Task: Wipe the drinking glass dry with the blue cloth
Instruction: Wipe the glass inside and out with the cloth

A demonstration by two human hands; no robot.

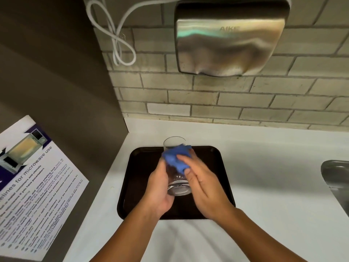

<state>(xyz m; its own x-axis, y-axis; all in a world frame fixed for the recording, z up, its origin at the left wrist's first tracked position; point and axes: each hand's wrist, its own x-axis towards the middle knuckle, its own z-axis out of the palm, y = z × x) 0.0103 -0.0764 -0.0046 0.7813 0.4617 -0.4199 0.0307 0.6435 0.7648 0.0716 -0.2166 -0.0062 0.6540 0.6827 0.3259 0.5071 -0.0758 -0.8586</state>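
Note:
A clear drinking glass (176, 186) is held above a dark tray (213, 167), tilted with its mouth pointing away from me. My left hand (159, 190) grips the glass from the left side near its base. A crumpled blue cloth (176, 157) lies over the upper part of the glass. My right hand (202, 182) presses the cloth against the glass from the right, fingers stretched along it. Part of the rim shows above the cloth.
The tray rests on a white counter (264, 186). A metal sink (338, 178) edge is at the right. A steel hand dryer (230, 36) hangs on the tiled wall with a white cable (117, 40). A microwave notice (32, 186) is on the dark panel at left.

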